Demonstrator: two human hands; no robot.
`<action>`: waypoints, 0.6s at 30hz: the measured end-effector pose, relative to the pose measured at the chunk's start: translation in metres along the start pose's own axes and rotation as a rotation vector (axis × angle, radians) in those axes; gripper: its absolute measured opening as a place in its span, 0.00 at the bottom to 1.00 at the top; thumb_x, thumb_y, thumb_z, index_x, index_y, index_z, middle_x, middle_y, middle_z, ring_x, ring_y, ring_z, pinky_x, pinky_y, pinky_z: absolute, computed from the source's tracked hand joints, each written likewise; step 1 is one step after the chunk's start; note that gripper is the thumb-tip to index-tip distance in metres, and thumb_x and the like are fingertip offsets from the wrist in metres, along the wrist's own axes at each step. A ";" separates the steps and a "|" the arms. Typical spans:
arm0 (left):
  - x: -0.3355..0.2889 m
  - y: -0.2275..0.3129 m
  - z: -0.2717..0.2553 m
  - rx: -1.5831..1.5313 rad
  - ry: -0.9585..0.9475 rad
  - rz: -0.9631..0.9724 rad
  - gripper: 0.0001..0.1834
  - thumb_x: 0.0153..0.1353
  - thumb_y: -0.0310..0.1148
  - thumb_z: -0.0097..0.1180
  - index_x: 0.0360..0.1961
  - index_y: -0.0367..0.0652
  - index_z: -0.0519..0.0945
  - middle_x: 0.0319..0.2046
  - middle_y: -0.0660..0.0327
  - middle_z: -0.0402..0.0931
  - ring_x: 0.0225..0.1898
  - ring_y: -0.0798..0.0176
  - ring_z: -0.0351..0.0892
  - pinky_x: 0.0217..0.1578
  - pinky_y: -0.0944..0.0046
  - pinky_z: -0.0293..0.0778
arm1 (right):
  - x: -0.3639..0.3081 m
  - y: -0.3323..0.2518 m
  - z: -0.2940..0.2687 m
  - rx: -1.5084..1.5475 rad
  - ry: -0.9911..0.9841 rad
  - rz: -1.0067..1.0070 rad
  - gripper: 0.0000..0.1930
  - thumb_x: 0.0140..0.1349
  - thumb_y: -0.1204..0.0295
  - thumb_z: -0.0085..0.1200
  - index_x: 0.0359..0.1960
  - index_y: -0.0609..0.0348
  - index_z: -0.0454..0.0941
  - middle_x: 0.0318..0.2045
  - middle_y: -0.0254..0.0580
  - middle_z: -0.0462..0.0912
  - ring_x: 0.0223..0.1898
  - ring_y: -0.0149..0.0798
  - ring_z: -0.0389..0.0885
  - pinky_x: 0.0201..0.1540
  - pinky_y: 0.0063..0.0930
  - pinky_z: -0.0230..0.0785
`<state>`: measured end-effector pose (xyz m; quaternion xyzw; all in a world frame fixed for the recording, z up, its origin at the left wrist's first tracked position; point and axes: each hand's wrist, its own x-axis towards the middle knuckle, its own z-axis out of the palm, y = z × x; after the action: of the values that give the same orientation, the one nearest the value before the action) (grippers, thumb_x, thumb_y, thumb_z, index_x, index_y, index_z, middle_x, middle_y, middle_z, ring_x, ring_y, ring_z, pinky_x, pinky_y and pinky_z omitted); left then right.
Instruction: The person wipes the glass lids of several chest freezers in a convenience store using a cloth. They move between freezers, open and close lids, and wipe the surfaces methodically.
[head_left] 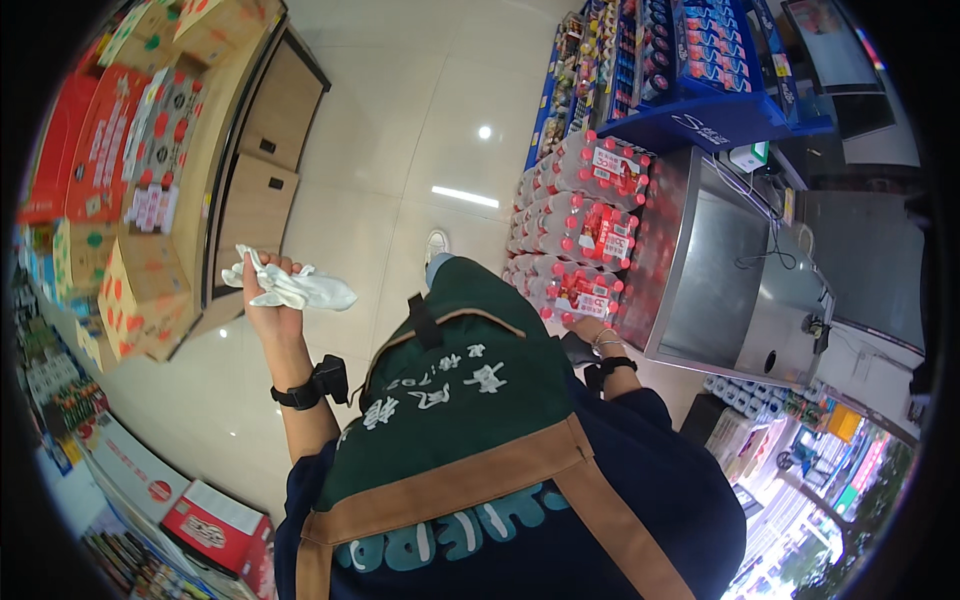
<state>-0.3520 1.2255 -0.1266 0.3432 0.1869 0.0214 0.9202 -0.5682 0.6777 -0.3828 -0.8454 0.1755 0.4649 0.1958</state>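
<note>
My left hand (272,312) is raised at the left, its fingers closed round a crumpled white cloth (308,289). The cloth hangs out to both sides of the fingers. My right hand (592,328) is low on the other side, beside the lowest of the shrink-wrapped packs of bottles (578,290) with pink-red caps. A dark grey thing (578,350) shows right by that hand; whether I hold it I cannot make out, as the fingers are mostly hidden. Each wrist carries a black strap. A green bag (460,400) with brown straps covers my front.
At the left stands a wooden counter (262,130) with cartons and gift boxes on top. A steel counter (720,270) is at the right, with a blue drinks shelf (690,100) beyond it. Pale glossy floor tiles (400,130) run between them. Red and white boxes (210,530) lie lower left.
</note>
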 end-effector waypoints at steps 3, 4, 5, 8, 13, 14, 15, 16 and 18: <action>0.061 0.021 0.004 -0.022 -0.008 -0.064 0.16 0.70 0.45 0.49 0.31 0.45 0.71 0.26 0.65 0.67 0.28 0.64 0.64 0.38 0.58 0.67 | 0.020 -0.011 0.030 -0.068 -0.066 -0.035 0.30 0.61 0.41 0.48 0.47 0.54 0.83 0.43 0.59 0.83 0.50 0.54 0.80 0.52 0.40 0.70; 0.081 0.028 0.007 0.018 0.001 -0.040 0.15 0.70 0.45 0.49 0.31 0.45 0.71 0.25 0.64 0.68 0.28 0.63 0.64 0.38 0.57 0.67 | 0.029 -0.021 0.027 0.099 -0.036 -0.038 0.30 0.61 0.41 0.48 0.46 0.54 0.83 0.43 0.59 0.83 0.49 0.54 0.81 0.51 0.40 0.71; 0.102 0.033 0.010 0.056 0.063 -0.043 0.15 0.70 0.45 0.49 0.32 0.45 0.72 0.25 0.64 0.68 0.28 0.63 0.65 0.38 0.57 0.67 | 0.033 -0.030 0.023 0.214 -0.050 0.030 0.29 0.61 0.41 0.49 0.46 0.54 0.83 0.43 0.59 0.83 0.48 0.54 0.81 0.50 0.40 0.71; 0.169 0.043 0.024 0.093 -0.001 -0.093 0.15 0.70 0.44 0.48 0.32 0.44 0.71 0.25 0.63 0.69 0.29 0.62 0.66 0.39 0.57 0.67 | 0.039 -0.061 -0.001 0.089 0.034 -0.187 0.24 0.65 0.48 0.46 0.49 0.51 0.82 0.40 0.58 0.84 0.43 0.56 0.82 0.46 0.41 0.73; 0.304 0.033 0.076 0.153 -0.104 -0.199 0.15 0.70 0.43 0.48 0.31 0.44 0.72 0.25 0.63 0.71 0.30 0.62 0.68 0.40 0.56 0.67 | 0.080 -0.116 -0.051 0.246 0.244 -0.100 0.16 0.68 0.60 0.43 0.51 0.47 0.79 0.36 0.56 0.83 0.39 0.56 0.83 0.44 0.42 0.74; 0.338 0.031 0.089 0.169 -0.134 -0.226 0.15 0.70 0.43 0.48 0.31 0.44 0.72 0.25 0.63 0.71 0.30 0.62 0.69 0.40 0.56 0.68 | 0.082 -0.126 -0.057 0.222 0.324 -0.151 0.16 0.68 0.61 0.43 0.51 0.47 0.79 0.36 0.56 0.83 0.39 0.56 0.83 0.44 0.43 0.74; 0.371 0.030 0.102 0.192 -0.171 -0.243 0.15 0.70 0.43 0.48 0.31 0.44 0.73 0.25 0.63 0.71 0.30 0.61 0.69 0.40 0.56 0.68 | 0.089 -0.139 -0.064 0.178 0.413 -0.201 0.16 0.68 0.62 0.42 0.50 0.47 0.79 0.36 0.56 0.83 0.39 0.56 0.83 0.43 0.43 0.74; 0.404 0.031 0.115 0.219 -0.199 -0.257 0.15 0.70 0.44 0.48 0.31 0.45 0.73 0.25 0.63 0.71 0.30 0.61 0.69 0.40 0.55 0.68 | 0.095 -0.149 -0.074 0.120 0.361 -0.182 0.16 0.67 0.59 0.43 0.49 0.48 0.79 0.36 0.55 0.83 0.39 0.54 0.83 0.44 0.43 0.74; 0.470 0.030 0.143 0.248 -0.261 -0.287 0.15 0.70 0.44 0.47 0.31 0.45 0.73 0.24 0.62 0.71 0.30 0.60 0.69 0.40 0.54 0.68 | 0.101 -0.181 -0.080 0.411 0.325 0.064 0.20 0.64 0.53 0.46 0.46 0.53 0.81 0.37 0.59 0.83 0.41 0.57 0.83 0.45 0.44 0.73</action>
<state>0.1383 1.2379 -0.1629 0.4236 0.1147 -0.1775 0.8809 -0.3730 0.7824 -0.3994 -0.8455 0.3219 0.2837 0.3178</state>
